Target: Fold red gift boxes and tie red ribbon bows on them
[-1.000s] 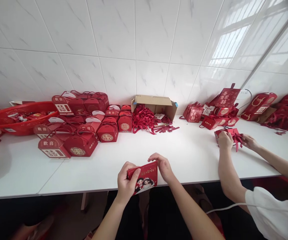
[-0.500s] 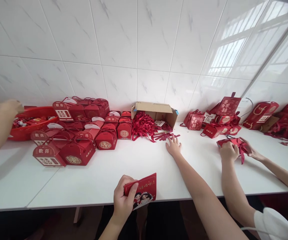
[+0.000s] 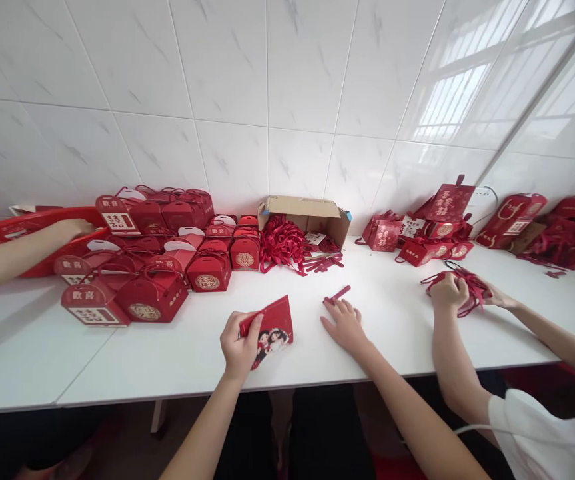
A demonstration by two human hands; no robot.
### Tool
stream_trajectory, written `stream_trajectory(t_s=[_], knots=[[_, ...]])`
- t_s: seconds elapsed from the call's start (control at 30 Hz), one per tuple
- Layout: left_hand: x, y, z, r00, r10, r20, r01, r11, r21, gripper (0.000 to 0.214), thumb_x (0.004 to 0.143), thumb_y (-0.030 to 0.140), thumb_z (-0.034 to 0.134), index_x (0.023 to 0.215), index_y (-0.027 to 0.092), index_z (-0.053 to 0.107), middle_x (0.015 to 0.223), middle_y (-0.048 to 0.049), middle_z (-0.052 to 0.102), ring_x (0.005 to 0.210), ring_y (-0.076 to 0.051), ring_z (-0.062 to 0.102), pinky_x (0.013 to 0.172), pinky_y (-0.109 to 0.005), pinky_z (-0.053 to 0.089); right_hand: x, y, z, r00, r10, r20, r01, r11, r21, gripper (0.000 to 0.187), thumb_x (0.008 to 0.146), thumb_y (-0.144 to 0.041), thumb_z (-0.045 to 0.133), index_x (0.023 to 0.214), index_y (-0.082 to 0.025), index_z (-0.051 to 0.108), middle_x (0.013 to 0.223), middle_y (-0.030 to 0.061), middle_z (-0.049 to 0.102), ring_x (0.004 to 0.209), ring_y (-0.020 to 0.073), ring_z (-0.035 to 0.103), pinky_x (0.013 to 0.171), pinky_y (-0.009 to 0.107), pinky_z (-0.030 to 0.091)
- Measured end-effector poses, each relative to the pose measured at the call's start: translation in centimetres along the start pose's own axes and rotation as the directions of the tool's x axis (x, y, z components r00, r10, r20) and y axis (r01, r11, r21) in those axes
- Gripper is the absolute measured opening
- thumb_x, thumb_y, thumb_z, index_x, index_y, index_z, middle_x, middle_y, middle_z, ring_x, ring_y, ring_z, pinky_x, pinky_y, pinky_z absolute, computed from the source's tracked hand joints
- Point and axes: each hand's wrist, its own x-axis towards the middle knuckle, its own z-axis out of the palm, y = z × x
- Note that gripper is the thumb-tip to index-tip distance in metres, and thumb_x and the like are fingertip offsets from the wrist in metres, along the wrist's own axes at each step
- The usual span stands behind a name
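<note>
My left hand (image 3: 238,345) is closed on a flat red gift box (image 3: 270,329) printed with two cartoon figures, held just over the white table (image 3: 177,353). My right hand (image 3: 346,325) lies on the table with its fingers on a short red ribbon strip (image 3: 336,295). More red ribbon strips (image 3: 323,263) lie farther back, spilling from an open cardboard box (image 3: 312,217) full of red ribbons (image 3: 281,244).
Several folded red gift boxes (image 3: 153,267) stand at the left, beside a red basket (image 3: 14,233) that another person's arm (image 3: 12,257) reaches into. At the right a co-worker's hands (image 3: 454,293) handle a red box with ribbon. More red boxes (image 3: 434,230) line the tiled wall.
My right hand let go of the flat box, reached out to the ribbon pile, and has come back with one strip. My left hand lifted the box farther onto the table.
</note>
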Motion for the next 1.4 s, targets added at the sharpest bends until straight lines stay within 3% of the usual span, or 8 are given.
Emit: stream_trajectory(t_s=[0.23,0.4,0.53,0.67,0.8,0.97,1.17,1.4], knots=[[0.7,0.0,0.4,0.990,-0.137,0.028,0.138,0.987,-0.084,0.019,0.083,0.034,0.060,0.095,0.019,0.059,0.094,-0.0041,0.062,0.087,-0.017,0.060,0.080,-0.029,0.048,-12.5,0.2,1.8,0.923,-0.331,-0.195,0.359,0.924,0.129,0.053,0.085,-0.040,0.058,0.136,-0.035,0.045,0.141,0.0057,0.045,0.131,0.0327,0.038,0.102,0.053,0.035],[0.4,2.8,-0.5,0.983,-0.073,-0.167,0.048,0.988,-0.147,0.066,0.073,0.035,0.070,0.129,0.024,0.036,0.140,-0.0128,0.036,0.130,-0.025,0.039,0.101,-0.038,0.041,-12.5,1.7,2.5,0.846,-0.363,-0.390,0.461,0.866,0.193,0.034,0.088,-0.020,0.055,0.116,-0.037,0.063,0.118,0.0049,0.063,0.114,0.0258,0.054,0.091,0.047,0.046],[-1.9,6.5,-3.0,0.957,0.052,-0.285,-0.104,0.980,-0.171,0.047,0.076,0.025,0.067,0.116,0.026,0.044,0.138,-0.0105,0.037,0.136,-0.027,0.030,0.105,-0.044,0.036,-12.4,1.8,2.1,0.785,-0.383,-0.487,0.551,0.792,0.263,0.031,0.088,-0.015,0.053,0.102,-0.037,0.070,0.094,0.0033,0.068,0.095,0.0219,0.060,0.080,0.042,0.050],[-5.4,8.8,-5.1,0.985,0.101,0.137,-0.062,0.963,-0.262,0.020,0.081,0.013,0.058,0.095,0.025,0.054,0.108,-0.0069,0.055,0.107,-0.022,0.055,0.090,-0.038,0.049,-13.8,-0.5,0.8,0.800,-0.329,-0.501,0.570,0.676,0.467,0.031,0.088,-0.012,0.051,0.099,-0.034,0.071,0.083,0.0042,0.066,0.084,0.0201,0.059,0.074,0.039,0.051],[-6.9,9.3,-5.6,0.740,0.077,0.668,0.076,0.978,-0.196,0.022,0.085,0.014,0.053,0.102,0.027,0.061,0.096,-0.0061,0.062,0.091,-0.019,0.061,0.080,-0.031,0.053,-16.1,-4.2,-1.1,0.883,-0.325,-0.338,0.454,0.412,0.790,0.020,0.091,-0.024,0.053,0.091,-0.030,0.072,0.077,0.0041,0.061,0.074,0.0165,0.059,0.068,0.032,0.052],[-7.2,9.8,-6.4,0.491,0.045,0.870,0.214,0.962,-0.170,0.023,0.088,0.021,0.051,0.102,0.027,0.068,0.099,-0.0070,0.064,0.088,-0.018,0.062,0.081,-0.028,0.052,-18.2,-7.0,-2.2,0.907,-0.403,-0.126,0.237,0.239,0.942,0.015,0.084,-0.035,0.064,0.075,-0.029,0.075,0.074,0.0025,0.058,0.069,0.0129,0.059,0.063,0.025,0.049],[-7.7,10.0,-7.6,0.411,-0.015,0.912,0.227,0.970,-0.086,0.020,0.086,0.015,0.050,0.089,0.023,0.067,0.099,-0.0063,0.063,0.091,-0.017,0.061,0.082,-0.026,0.049,-18.8,-7.3,-1.7,0.911,-0.410,-0.051,0.091,0.078,0.993,0.007,0.079,-0.031,0.070,0.079,-0.032,0.077,0.073,0.0011,0.058,0.061,0.0117,0.062,0.058,0.023,0.051],[-7.7,9.6,-7.5,0.348,-0.087,0.933,0.241,0.971,0.001,0.013,0.084,0.012,0.052,0.081,0.021,0.061,0.089,-0.0033,0.059,0.085,-0.015,0.058,0.078,-0.024,0.046,-19.0,-7.1,-2.2,0.897,-0.442,-0.010,0.156,0.295,0.943,0.010,0.081,-0.030,0.067,0.082,-0.033,0.077,0.072,0.0020,0.056,0.064,0.0111,0.059,0.057,0.021,0.047]])
